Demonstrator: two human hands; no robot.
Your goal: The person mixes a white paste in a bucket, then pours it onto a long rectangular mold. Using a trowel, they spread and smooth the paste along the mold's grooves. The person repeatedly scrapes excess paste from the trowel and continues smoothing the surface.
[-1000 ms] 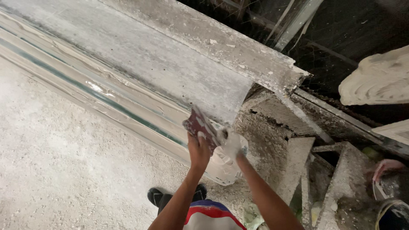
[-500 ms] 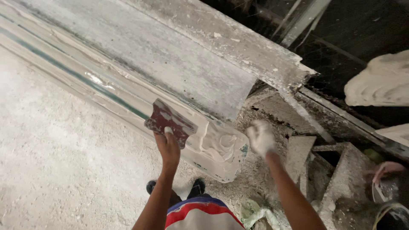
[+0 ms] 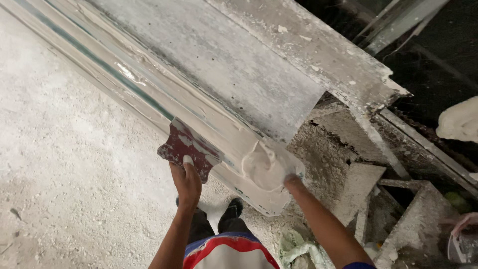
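Plaster-coated moulding (image 3: pixel 149 94) slants over a dusty concrete floor (image 3: pixel 64 189).

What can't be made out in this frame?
- Head view: right hand is coated in wet plaster; its fingers and grip are hidden.
- Left hand covers the red profile tool's lower edge.
- Bottom right: a container is cut off by the frame edge.

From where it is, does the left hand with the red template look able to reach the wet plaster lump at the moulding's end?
Probably yes. The left hand presses the red template against the moulding, and the plaster lump lies just along it, nothing between. The right hand is already in that lump.
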